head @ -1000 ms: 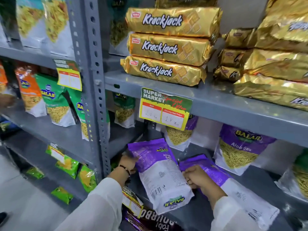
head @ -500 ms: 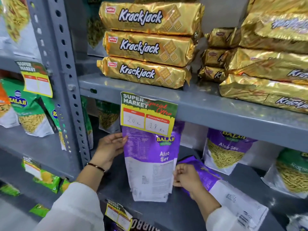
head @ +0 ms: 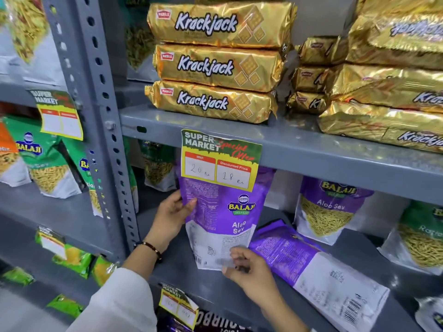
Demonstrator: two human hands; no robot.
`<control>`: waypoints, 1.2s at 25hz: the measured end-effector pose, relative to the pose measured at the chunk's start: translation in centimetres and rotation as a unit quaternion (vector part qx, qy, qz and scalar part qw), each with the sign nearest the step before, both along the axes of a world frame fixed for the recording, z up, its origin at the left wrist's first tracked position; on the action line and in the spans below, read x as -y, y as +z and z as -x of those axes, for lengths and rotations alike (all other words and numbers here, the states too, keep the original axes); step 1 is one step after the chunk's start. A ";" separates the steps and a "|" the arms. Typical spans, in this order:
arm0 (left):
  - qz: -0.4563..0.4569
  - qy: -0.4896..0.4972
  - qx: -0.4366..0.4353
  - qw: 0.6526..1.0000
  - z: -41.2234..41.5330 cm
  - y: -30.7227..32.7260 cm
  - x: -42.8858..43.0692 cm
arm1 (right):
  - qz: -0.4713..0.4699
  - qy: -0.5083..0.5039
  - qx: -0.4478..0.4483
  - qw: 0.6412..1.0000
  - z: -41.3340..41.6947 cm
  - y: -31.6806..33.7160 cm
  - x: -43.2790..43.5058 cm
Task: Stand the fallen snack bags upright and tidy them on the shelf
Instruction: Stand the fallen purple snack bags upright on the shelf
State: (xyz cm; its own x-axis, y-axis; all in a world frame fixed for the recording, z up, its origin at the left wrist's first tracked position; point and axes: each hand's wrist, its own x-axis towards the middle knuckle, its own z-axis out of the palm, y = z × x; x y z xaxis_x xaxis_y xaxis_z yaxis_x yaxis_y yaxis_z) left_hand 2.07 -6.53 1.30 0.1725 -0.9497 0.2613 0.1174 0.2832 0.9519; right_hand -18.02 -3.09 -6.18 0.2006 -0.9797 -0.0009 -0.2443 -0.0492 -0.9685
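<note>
Purple-and-white Balaji Aloo Sev pouch (head: 221, 221), printed back facing out, held upright on grey metal shelf (head: 215, 287), top edge tucked behind yellow-and-green price tag (head: 220, 159) hanging from shelf above. Left hand (head: 171, 218) gripping pouch's left edge, thumb over the front, likely to keep it vertical and stop it from tipping. Right hand (head: 247, 271) pinching bottom right corner, fingertips blurred, seemingly squaring the base against the shelf floor so pouch can stand unaided. Second purple-and-white pouch (head: 318, 271) lying flat just right of the held one, barcode end toward shelf front, not yet stood up. Further back, upright purple Aloo Sev bag (head: 330, 209) leaning near rear wall, apparently the row to match. Gold foil Krackjack packets (head: 213, 61) stacked flat on shelf above, not part of this job. Judged next: seat held pouch back in line with the upright one, then lift the flat one.
</note>
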 end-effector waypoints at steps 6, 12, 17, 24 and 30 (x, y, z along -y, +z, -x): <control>0.149 0.226 0.391 0.880 2.9 -1.3 -4.4 | 0.014 0.049 -0.019 0.999 -1.9 0.5 0.3; 0.064 0.220 0.083 0.970 2.1 -0.5 -2.7 | 0.018 0.004 0.056 0.998 -0.7 1.4 2.7; -0.068 0.021 -0.118 0.990 -0.4 -1.1 3.3 | -0.072 0.076 0.076 0.992 1.8 2.1 5.7; -0.032 0.170 -0.069 0.982 -0.5 -0.9 1.9 | -0.042 0.069 0.047 0.996 3.2 3.4 5.9; -0.006 0.198 0.291 0.936 9.8 -2.2 -3.6 | 0.027 -0.121 -0.300 0.946 16.3 5.8 7.0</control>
